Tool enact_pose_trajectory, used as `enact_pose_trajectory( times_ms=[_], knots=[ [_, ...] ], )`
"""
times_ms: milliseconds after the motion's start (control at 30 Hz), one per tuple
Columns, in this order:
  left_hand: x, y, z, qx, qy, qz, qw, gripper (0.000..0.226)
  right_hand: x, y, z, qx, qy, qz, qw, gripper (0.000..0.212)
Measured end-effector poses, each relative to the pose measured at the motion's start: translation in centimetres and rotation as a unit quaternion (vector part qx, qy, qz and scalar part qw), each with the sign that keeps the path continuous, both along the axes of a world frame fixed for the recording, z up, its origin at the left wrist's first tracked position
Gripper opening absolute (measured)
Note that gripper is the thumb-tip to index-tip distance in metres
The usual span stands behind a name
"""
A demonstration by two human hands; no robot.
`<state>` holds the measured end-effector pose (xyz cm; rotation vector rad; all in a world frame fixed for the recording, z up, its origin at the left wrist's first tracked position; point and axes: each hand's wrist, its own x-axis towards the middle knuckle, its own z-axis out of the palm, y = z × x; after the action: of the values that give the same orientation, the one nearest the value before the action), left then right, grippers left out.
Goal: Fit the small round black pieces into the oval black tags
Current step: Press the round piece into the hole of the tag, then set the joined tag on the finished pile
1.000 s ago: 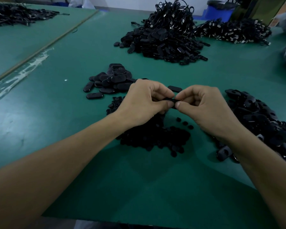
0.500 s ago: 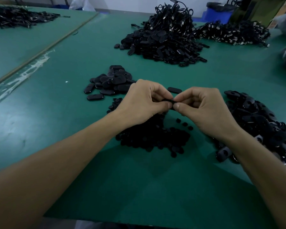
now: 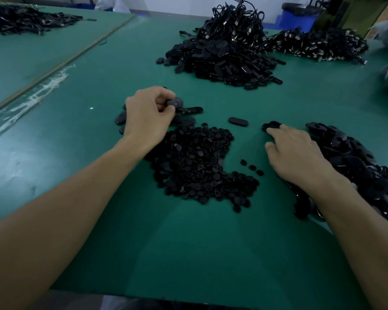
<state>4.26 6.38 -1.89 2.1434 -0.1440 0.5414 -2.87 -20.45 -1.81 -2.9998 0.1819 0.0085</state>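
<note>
**Fingers (image 3: 162,96) of the left hand (image 3: 148,117) pinched on an oval tag (image 3: 176,102)**

That oval tag, blurred, is held between thumb and curled fingers above the small heap of tags (image 3: 120,119) at the far left of the work area. The right hand (image 3: 298,153) is laid almost flat. Its straight fingertips (image 3: 276,132) touch a second tag (image 3: 270,125) at the far left edge of the right-hand pile (image 3: 356,157), and nothing is gripped by it. The round pieces (image 3: 199,166) are heaped in the middle, between the forearms. A loose tag (image 3: 238,121) lies just beyond them.

All the parts are judged to be light, stiff, smooth plastic, unlikely to break but easily fumbled. A tag is best taken by its long edges, with its hole left clear. A round piece is best pinched at the rim.
</note>
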Motion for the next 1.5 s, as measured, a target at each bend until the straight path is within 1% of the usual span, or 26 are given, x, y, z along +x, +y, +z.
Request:
enact_pose_trajectory(
  times_ms=[67,133,267,367,500,633,700,833,933,1033,1100,1167,1200,1267,1333,1367,1400,1500],
  knots=[
    [0.6,0.8,-0.4,0.029,-0.015,0.020,0.999,0.022,-0.3,0.3,0.3,-0.004,-0.043,0.014,0.999,0.043],
    [1.0,1.2,-0.7,0.049,-0.022,0.028,0.998,0.022,-0.6,0.5,0.6,0.011,-0.080,0.030,0.996,0.034],
    [1.3,1.5,-1.2,0.077,-0.026,0.033,0.996,0.023,-0.9,0.6,0.7,0.061,-0.115,0.046,0.990,0.022],
    [1.2,1.5,-1.2,0.106,-0.025,0.041,0.993,0.024,-0.9,0.4,0.7,0.086,-0.124,0.045,0.988,0.015],
    [1.0,1.6,-1.3,0.144,0.001,0.080,0.986,0.025,-0.8,0.4,0.8,0.113,-0.133,0.041,0.984,0.015],
    [0.6,1.4,-1.2,0.159,0.012,0.092,0.983,0.027,-1.1,0.3,1.2,0.109,-0.136,0.031,0.984,0.024],
    [0.4,1.1,-1.0,0.155,-0.003,0.083,0.984,0.021,-1.2,0.0,1.3,0.101,-0.122,0.020,0.987,0.025],
    [-0.5,0.0,-0.6,0.178,-0.057,0.033,0.982,0.010,-1.0,-0.6,1.5,0.111,-0.110,-0.001,0.988,0.018],
    [-1.5,-1.3,-0.1,0.213,-0.104,-0.035,0.971,0.011,-0.8,-0.7,1.3,0.153,-0.117,-0.004,0.981,0.019],
    [-2.7,-2.6,0.5,0.221,-0.143,-0.093,0.960,0.012,-0.8,-0.3,1.2,0.195,-0.132,0.019,0.972,0.018],
    [-3.3,-3.2,0.8,0.201,-0.139,-0.132,0.961,0.012,-0.9,0.3,1.3,0.230,-0.152,0.044,0.960,0.013],
    [-3.7,-3.6,0.9,0.152,-0.108,-0.179,0.966,0.014,-1.0,1.1,1.4,0.311,-0.156,0.064,0.935,0.012],
    [-3.9,-3.9,0.9,0.121,-0.089,-0.202,0.968,0.015,-1.1,1.6,1.5,0.367,-0.148,0.080,0.915,0.014],
    [-4.1,-4.3,0.9,0.071,-0.051,-0.243,0.966,0.014,-1.3,2.5,1.5,0.473,-0.125,0.120,0.864,0.018],
    [-4.3,-4.6,0.8,0.039,-0.018,-0.272,0.961,0.011,-1.4,3.1,1.5,0.543,-0.112,0.150,0.818,0.022],
    [-4.2,-4.6,0.8,0.020,-0.003,-0.282,0.959,0.009,-1.4,3.2,1.5,0.559,-0.112,0.159,0.806,0.025],
    [-4.2,-4.6,0.9,-0.004,0.015,-0.290,0.957,0.007,-1.5,3.3,1.5,0.565,-0.116,0.165,0.800,0.026],
    [-4.1,-4.5,1.1,-0.093,0.073,-0.308,0.944,0.004,-1.5,3.4,1.5,0.560,-0.147,0.159,0.800,0.028]
  ],
)
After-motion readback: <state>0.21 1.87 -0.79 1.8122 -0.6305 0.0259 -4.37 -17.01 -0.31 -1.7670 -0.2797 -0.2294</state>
